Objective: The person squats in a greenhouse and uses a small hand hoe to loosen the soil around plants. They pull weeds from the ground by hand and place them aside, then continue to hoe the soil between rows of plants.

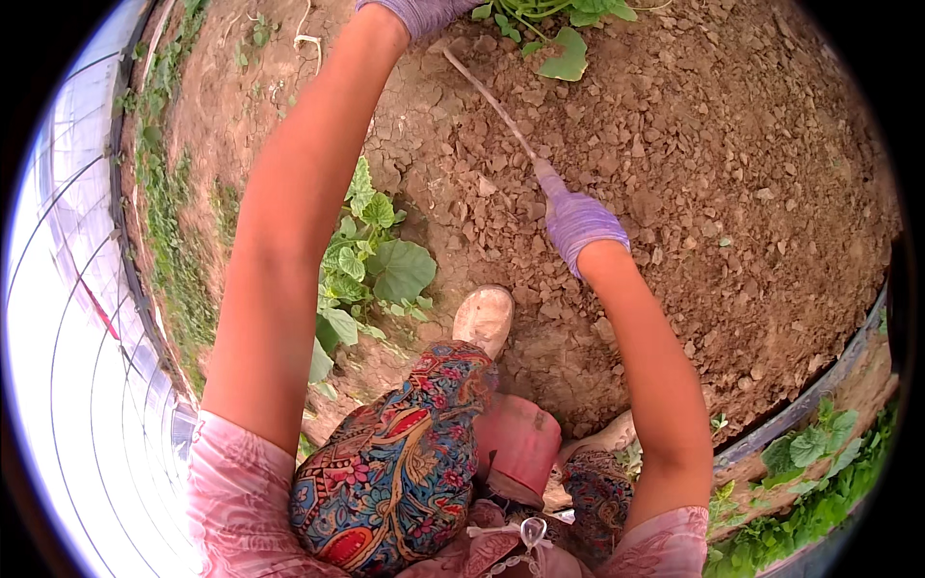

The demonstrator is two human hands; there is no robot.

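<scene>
My right hand (582, 224), in a purple knitted glove, is closed on one end of a thin stick (498, 108). The stick slants up and left over the loose soil, its far end near a leafy green plant (567, 54) at the top. My left hand (426, 14), gloved alike, reaches to the top edge just left of that plant; its fingers are cut off by the frame, so its hold is hidden. Another broad-leaved plant (401, 271) grows between my left forearm and my shoe.
Dry, clumpy soil (723, 144) lies ahead and to the right. A worn shoe (484, 318) and a pink-red bucket-like container (517, 441) are close below. A dark pipe or hose (802, 404) curves at lower right; clear film sheeting (79, 180) with ribs stands left.
</scene>
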